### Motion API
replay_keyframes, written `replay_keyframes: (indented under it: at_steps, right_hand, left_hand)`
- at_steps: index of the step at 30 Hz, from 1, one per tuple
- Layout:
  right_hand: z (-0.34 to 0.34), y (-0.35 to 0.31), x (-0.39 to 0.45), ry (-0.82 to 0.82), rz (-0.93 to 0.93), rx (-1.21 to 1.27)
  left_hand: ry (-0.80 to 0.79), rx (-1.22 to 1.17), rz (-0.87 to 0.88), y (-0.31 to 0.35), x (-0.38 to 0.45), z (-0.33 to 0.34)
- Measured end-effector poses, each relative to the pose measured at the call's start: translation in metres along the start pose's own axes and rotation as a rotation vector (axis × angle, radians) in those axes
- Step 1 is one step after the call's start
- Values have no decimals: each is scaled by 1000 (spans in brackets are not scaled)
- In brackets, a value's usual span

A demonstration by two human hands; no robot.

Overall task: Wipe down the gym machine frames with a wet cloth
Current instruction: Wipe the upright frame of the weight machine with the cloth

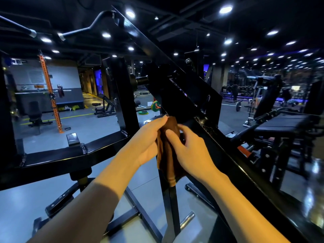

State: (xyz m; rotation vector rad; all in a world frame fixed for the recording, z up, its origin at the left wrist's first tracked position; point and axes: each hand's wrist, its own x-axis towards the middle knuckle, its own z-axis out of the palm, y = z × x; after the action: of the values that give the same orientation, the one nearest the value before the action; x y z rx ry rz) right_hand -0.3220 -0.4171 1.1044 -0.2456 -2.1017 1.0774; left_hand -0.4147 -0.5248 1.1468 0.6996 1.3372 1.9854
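The brown, soft, crumpled cloth sits in the middle of your view, gathered between both of your hands and hanging down in a loose fold toward the floor. Your left hand grips it from the left side, fingers stretched up along the top of the cloth with the fingertips near the black steel diagonal frame beam. Your right hand holds it from the right, thumb pressed across the front of the fabric and the other fingers curled behind. Whether the cloth actually touches the beam just above it cannot be told.

That diagonal beam runs from the far upper left down to the near lower right, passing just right of your right forearm, so its edge closes off that side. A black horizontal crossbar spans the left side at about wrist level, meeting a black upright post further back. Directly below the cloth stands a thin black vertical strut, with the machine's black base feet spreading on the grey polished floor to the near left.

Open room lies between crossbar and strut, beneath your left forearm. To the far right stands a black padded bench, well apart. Far left, an orange perforated rack upright rises from open floor, beside a black seat.
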Motion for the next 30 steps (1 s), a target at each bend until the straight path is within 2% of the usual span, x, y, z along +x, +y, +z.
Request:
replay_keyframes:
  at_steps: [5, 9, 12, 15, 17, 20, 23, 26, 28, 30]
  right_hand:
    - [-7, 12, 6, 127, -114, -169]
    - [-15, 13, 6, 263, -254, -378]
    - [-16, 15, 0, 237, -305, -511]
    - [-24, 5, -7, 50, -193, -308]
    - [-34, -6, -6, -13, -155, -218]
    - [-52, -22, 9, -44, -121, -255]
    - [-75, -30, 31, 41, -78, -312]
    - [-93, -20, 41, 175, -135, -508]
    - [-88, 0, 38, 159, -124, -700]
    - [-74, 21, 30, 160, -120, -784]
  left_hand:
    - [50, 252, -39, 2, -1, 11]
    - [1, 378, 14, 10, -4, 19]
    - [-19, 315, 51, 11, -2, 22]
    - [-50, 170, 44, 12, 1, 19]
    - [-115, 57, 46, 13, 1, 18]
    - [-188, -32, 73, 18, 3, 22]
    - [-211, -23, 120, 26, 14, 28]
    - [-78, 98, 200, 33, 28, 30]
    - [107, 336, 337, 36, 35, 25]
    - [315, 624, 531, 38, 46, 10]
